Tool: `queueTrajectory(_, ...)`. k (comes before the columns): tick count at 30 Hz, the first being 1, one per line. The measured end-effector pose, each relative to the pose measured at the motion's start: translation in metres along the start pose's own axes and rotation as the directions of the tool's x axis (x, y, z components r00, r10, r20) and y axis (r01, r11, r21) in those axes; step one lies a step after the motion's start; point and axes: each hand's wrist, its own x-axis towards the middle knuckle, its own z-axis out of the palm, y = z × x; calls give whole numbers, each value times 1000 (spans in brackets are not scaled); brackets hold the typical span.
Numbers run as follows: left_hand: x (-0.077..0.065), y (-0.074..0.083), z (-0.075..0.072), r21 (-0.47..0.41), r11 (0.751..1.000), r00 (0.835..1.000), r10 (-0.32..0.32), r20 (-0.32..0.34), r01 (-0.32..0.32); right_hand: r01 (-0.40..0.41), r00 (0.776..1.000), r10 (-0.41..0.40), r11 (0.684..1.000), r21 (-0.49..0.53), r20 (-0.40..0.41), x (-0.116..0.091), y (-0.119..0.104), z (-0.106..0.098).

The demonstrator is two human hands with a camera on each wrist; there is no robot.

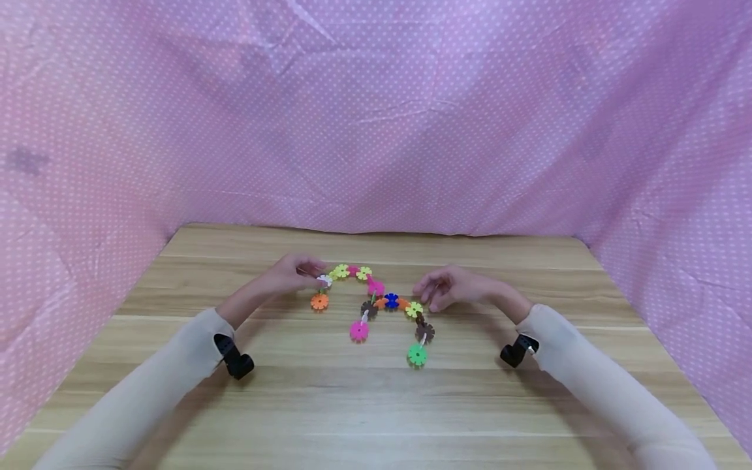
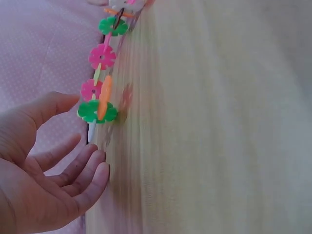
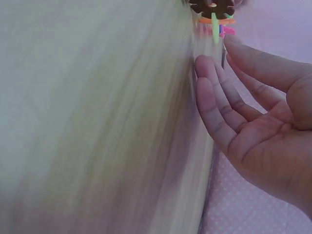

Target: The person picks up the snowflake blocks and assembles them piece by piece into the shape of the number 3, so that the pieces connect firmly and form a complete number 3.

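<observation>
A chain of colourful plastic snowflake discs, slotted into one another, lies on the wooden table in an M-like shape; its blue disc (image 1: 391, 301) is near the middle. My left hand (image 1: 296, 273) is at the chain's left end, beside a white disc (image 1: 324, 281) and above an orange disc (image 1: 320, 301). In the left wrist view its thumb and fingers are apart, close to a green disc (image 2: 89, 112). To the right of a yellow disc (image 1: 414, 309) is my right hand (image 1: 451, 287), fingers loosely bent. The right wrist view shows nothing in it, with a brown disc (image 3: 212, 8) beyond the fingertips.
Light wood-grain table (image 1: 376, 418) spreads out under both arms. Pink dotted cloth (image 1: 376, 117) hangs behind it and along both sides. Branches of the chain reach toward the front, ending in a pink disc (image 1: 359, 331) and a green one.
</observation>
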Motion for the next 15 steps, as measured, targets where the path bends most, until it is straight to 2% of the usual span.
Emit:
queueTrajectory(4,-6,1,7,-20,999,999,-39,-31,38,-10,1000,10,1000,12,24,6,3,1)
queueTrajectory(7,-8,4,16,-28,998,995,-50,-85,48,-7,999,7,1000,3,33,9,3,3)
queueTrajectory(11,-7,5,26,-17,998,983,-65,-169,63,2,999,-2,1000,-5,47,11,3,7)
queueTrajectory(15,-4,6,29,-14,996,975,-84,-207,83,7,999,-6,1000,-10,44,11,3,11)
